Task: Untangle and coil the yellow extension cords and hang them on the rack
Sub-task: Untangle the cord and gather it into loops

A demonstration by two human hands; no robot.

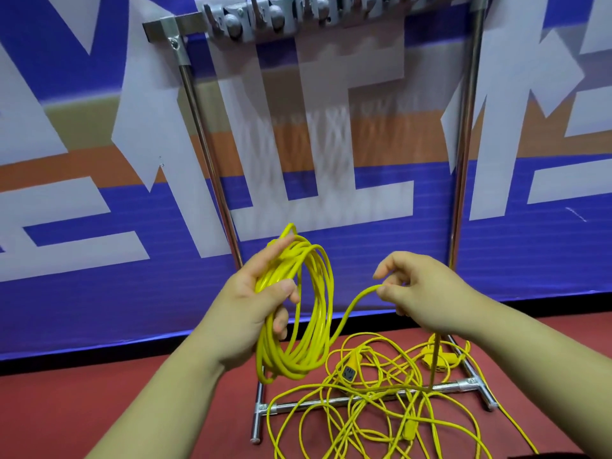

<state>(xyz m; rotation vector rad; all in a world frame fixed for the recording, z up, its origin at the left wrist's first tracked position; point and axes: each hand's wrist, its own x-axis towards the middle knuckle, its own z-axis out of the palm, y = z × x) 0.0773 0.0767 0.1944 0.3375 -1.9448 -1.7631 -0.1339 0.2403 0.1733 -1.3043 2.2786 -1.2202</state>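
Yellow extension cords (381,395): one is part-wound, the rest loose. The left grip (255,313) has thumb and fingers curled round the top of a coil (311,326), whose loops hang upright below the palm. A single strand (351,303) leaves the coil's right side and rises to the right grip (420,293), where the fingertips pinch it. From there the cord drops straight down to the tangle on the floor (99,409). That tangle lies near the floor's far edge, draped over the base bars of the rack (463,160), with a socket block (349,371) among the loops.

Judgement: the slack lies below and right of the coil, so the right grip is the nearer feeder. The next loop travels right to left. Hooks (265,21) sit well above both hands and hold nothing yellow.
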